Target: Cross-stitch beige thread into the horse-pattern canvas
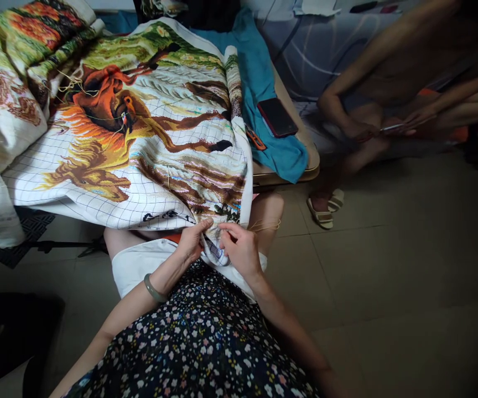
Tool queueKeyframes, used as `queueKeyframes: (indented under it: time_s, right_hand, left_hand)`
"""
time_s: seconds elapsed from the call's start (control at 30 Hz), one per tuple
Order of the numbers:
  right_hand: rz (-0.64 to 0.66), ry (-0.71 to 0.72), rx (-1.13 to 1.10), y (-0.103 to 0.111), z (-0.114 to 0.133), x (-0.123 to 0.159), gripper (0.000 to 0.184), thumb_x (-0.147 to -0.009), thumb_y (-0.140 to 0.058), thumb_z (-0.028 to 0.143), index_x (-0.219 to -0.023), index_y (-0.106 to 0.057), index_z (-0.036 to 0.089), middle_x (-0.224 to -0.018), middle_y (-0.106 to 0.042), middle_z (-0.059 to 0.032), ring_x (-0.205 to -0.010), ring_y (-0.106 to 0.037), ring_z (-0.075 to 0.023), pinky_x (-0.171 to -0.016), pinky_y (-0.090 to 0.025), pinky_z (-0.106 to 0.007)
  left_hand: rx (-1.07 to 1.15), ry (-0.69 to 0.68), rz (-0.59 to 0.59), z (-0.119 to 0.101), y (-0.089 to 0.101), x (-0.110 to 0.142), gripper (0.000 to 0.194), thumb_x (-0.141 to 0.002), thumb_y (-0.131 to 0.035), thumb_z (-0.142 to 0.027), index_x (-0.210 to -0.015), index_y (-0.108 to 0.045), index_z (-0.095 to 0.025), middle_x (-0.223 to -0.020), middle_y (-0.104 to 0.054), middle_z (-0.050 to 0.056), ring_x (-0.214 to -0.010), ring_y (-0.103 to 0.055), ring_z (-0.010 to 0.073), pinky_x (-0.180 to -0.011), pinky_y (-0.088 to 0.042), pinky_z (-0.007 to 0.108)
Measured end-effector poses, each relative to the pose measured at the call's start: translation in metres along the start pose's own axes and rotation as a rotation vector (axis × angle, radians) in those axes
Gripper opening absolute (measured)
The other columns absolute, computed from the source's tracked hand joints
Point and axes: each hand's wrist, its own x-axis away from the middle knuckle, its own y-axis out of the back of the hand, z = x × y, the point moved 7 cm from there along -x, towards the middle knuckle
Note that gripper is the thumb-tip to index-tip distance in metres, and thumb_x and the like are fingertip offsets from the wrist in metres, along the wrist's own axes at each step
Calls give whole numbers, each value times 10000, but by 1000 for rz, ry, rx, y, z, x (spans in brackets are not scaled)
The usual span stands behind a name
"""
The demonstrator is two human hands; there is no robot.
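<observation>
A large cross-stitch cloth (102, 202), worked with orange and brown horses over a blue grid, spreads from the low table onto my lap. My left hand (193, 237) grips its near edge, thumb on top and fingers beneath. Just to the right, my right hand (241, 246) is closed in a pinch close above the stitched corner. Whatever lies between those fingertips is too small to make out. Loose tan thread (270, 224) trails out beside the right hand, over my knee. More yellowish thread ends (73, 83) lie on the upper left of the cloth.
A dark phone (278, 117) and orange-handled scissors (256, 138) rest on a teal cloth (259, 72) at the table's right side. Another person (405, 83) sits at the right, holding a thin object. Sandals (321, 213) are on that person's feet on the tiled floor (367, 265).
</observation>
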Motion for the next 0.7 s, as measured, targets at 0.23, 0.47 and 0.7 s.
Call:
queueKeyframes:
  time_s: [0.23, 0.47, 0.7]
  right_hand:
    - [-13, -3, 9, 1, 2, -2, 244, -764, -467, 236, -882, -650, 126, -517, -589, -1, -447, -537, -109, -459, -410, -195]
    - [-17, -61, 10, -3, 2, -4, 198, -762, -470, 235, -848, -621, 141, -499, -564, 20, -356, -472, -92, -397, -382, -195]
    - [-48, -66, -124, -5, -6, -2, 154, -737, -552, 279, -771, -629, 150, -711, -646, -36, -580, -579, -128, -526, -472, -220]
  left_hand:
    - [-7, 14, -13, -1, -2, 3, 296, -475, -791, -253, -657, -640, -76, -582, -643, 49, -508, -575, 147, -599, -467, 293]
    - [7, -13, 3, 0, -2, 1, 304, -473, -797, -246, -674, -645, -75, -633, -662, 63, -564, -598, 159, -618, -469, 291]
    - [4, -47, -67, -4, -1, 2, 258, -452, -784, -214, -624, -638, -89, -580, -632, 36, -532, -561, 131, -600, -459, 270]
